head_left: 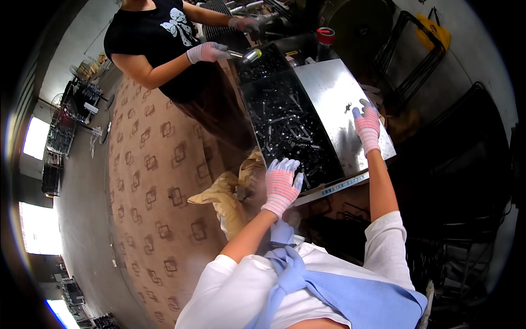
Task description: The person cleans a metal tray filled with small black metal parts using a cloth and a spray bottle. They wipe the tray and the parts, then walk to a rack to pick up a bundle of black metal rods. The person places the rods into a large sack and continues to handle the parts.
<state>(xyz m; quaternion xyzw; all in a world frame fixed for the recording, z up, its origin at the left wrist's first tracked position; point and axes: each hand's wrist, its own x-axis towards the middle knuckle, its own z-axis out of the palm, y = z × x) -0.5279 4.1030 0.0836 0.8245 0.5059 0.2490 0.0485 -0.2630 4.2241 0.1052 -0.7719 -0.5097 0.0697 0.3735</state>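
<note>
My left hand (pixel 281 185), in a pink-striped glove with pale fingertips, rests at the near left corner of a black tray (pixel 332 164). Its fingers are stretched out over the edge, and I see nothing held in them. Many small dark and shiny metal pieces (pixel 298 133) lie loose in that tray. My right hand (pixel 368 129), gloved alike, is over the right side of a shiny metal sheet (pixel 327 82) with its fingers apart. Just left of those fingertips sits a small metal part (pixel 348 107) on the sheet.
Across the tray a co-worker in a black shirt holds a metal tool with a yellowish end (pixel 252 55). A red-lidded jar (pixel 325 44) stands at the table's far end. Yellowish sacks (pixel 222 197) lie left of the table, and dark metal frames (pixel 408 52) lean at right.
</note>
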